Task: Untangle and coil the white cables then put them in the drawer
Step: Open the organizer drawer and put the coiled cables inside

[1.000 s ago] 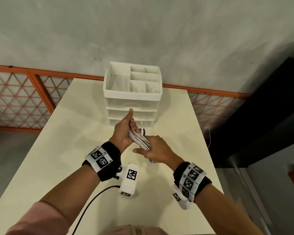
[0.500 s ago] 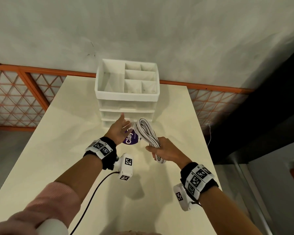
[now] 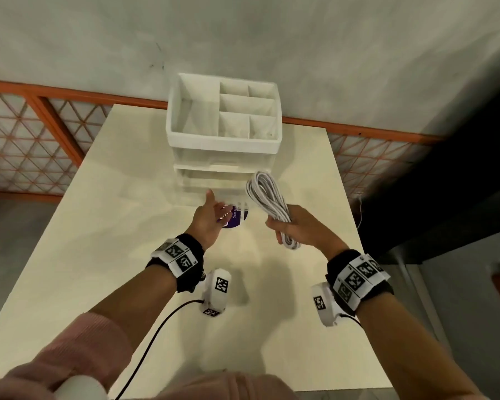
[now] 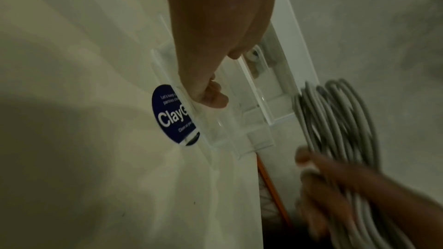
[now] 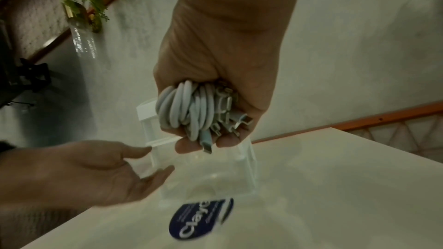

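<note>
My right hand [image 3: 293,230] grips a coiled bundle of white cables [image 3: 264,194] upright, just right of the white drawer unit [image 3: 223,140]. In the right wrist view the coil [image 5: 187,109] and its plugs sit inside my fist [image 5: 215,63], above the drawer. The clear bottom drawer [image 3: 238,207] stands pulled out, with a blue round sticker [image 3: 234,220] beneath it. My left hand [image 3: 212,216] reaches to the drawer's front, fingers mostly straight; its fingertips [image 4: 210,97] touch the clear front wall [image 4: 230,120]. The drawer [image 5: 215,177] looks empty.
The unit stands at the far middle of a cream table [image 3: 122,226], its top tray divided into compartments. An orange lattice railing [image 3: 26,145] runs behind. A dark cabinet [image 3: 445,183] stands off the table's right edge. A black cord [image 3: 156,330] trails from my left wrist.
One second ago both hands held the coil together. My left hand has let go and moved to the drawer front; my right hand has carried the coil to the right and raised it.
</note>
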Motion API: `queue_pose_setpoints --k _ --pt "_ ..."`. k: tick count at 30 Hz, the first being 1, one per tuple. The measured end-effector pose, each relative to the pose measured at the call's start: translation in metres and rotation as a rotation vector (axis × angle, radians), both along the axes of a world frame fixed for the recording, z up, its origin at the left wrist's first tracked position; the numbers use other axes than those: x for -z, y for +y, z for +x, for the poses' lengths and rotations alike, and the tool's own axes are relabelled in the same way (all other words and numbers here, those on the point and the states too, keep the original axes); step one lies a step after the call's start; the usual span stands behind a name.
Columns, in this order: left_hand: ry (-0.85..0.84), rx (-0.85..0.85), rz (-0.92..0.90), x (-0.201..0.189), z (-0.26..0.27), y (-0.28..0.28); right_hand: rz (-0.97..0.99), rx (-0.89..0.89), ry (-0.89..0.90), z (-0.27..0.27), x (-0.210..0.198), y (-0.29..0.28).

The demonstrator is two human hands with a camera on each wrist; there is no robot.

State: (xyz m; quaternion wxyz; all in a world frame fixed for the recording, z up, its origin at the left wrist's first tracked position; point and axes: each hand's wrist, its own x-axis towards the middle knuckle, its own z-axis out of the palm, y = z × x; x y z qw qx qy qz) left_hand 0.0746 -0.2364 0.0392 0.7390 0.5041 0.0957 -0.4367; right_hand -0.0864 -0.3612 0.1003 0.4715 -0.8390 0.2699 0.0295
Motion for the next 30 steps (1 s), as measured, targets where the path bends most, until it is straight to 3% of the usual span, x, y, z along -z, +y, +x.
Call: queue_pose_setpoints --k 7,10,14,22,27,30 --pt "0.055 -0.035 -0.080 0.007 -0.011 0.013 -0.350 -0.257 0.079 0.084 -0.026 -0.003" --pt "0.107 -0.056 -0.130 0.004 -0.011 0.014 -0.590 -0.375 0.221 0.115 -0.017 -0.002" --pt "0.107 -0.049 -0.142 0.006 -0.010 0.014 -0.720 -0.433 0.306 0.138 0.003 -0.005" --pt "0.106 -0.089 -0.117 0.008 -0.008 0.010 -0.477 -0.360 0.472 0.151 0.028 -0.017" --pt "0.073 -0.037 -0.066 0.007 -0.007 0.010 -0.237 -0.066 0.297 0.150 0.038 -0.016" --pt "0.063 -0.028 -0.059 0.007 -0.008 0.010 -0.204 0.030 0.256 0.151 0.047 -0.014"
